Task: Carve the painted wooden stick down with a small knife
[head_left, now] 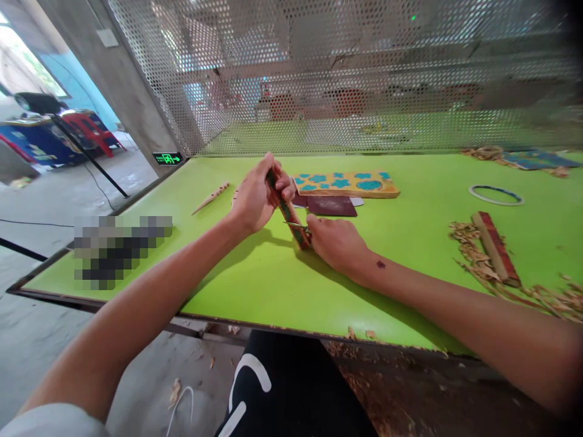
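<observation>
My left hand (255, 197) grips the upper end of a painted wooden stick (288, 213), which slants down to the green table (255, 285). At the stick's lower end my right hand (336, 241) holds a small blade (297, 225), its tip against the wood. Both hands are in the middle of the table, close together.
Behind the hands lie a yellow board with blue patches (346, 184) and a dark red sheet (331, 206). A carved pale stick (210, 198) lies to the left. On the right are a ring (495, 194), another painted stick (495, 249) and wood shavings (473, 267). Perforated metal screen (346, 67) at the back.
</observation>
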### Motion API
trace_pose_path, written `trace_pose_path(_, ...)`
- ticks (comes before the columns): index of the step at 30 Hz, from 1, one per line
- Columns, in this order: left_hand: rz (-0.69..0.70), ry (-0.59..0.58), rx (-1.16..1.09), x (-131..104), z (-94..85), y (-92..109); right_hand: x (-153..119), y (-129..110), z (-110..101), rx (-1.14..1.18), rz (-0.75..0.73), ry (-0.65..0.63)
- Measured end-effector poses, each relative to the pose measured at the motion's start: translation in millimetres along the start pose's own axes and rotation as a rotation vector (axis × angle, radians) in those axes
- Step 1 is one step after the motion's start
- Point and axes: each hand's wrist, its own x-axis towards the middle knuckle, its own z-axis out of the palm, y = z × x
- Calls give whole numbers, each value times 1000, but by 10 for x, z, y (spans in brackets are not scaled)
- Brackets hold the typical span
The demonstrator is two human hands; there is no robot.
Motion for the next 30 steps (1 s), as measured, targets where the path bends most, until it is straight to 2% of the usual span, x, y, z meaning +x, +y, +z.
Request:
trace_pose_path(5,-4,83,-102,22,-15,-6,-12,-6,-71,-1,-13,-63)
trace_pose_path(10,3,131,-110,59,-84,-22,-66,72,-125,-62,-60,-135)
trace_pose_path(15,13,99,-108,55,-101,-25,-87,142,-146,-119,-114,-149)
trace_pose_path(18,17,86,-97,54,-80,-31,-68,158,-125,-102,-84,-142)
trace_pose_path(23,40,84,-60,64,-80,-19,-101,143,-115,50,-46,-98)
trace_pose_path(27,40,149,-31,90,-143,11,-183,144,-137,280,-128,-46)
trace_pose_path(30,48,187,-37,108,-174,22,-200,143,-132,326,-209,-20)
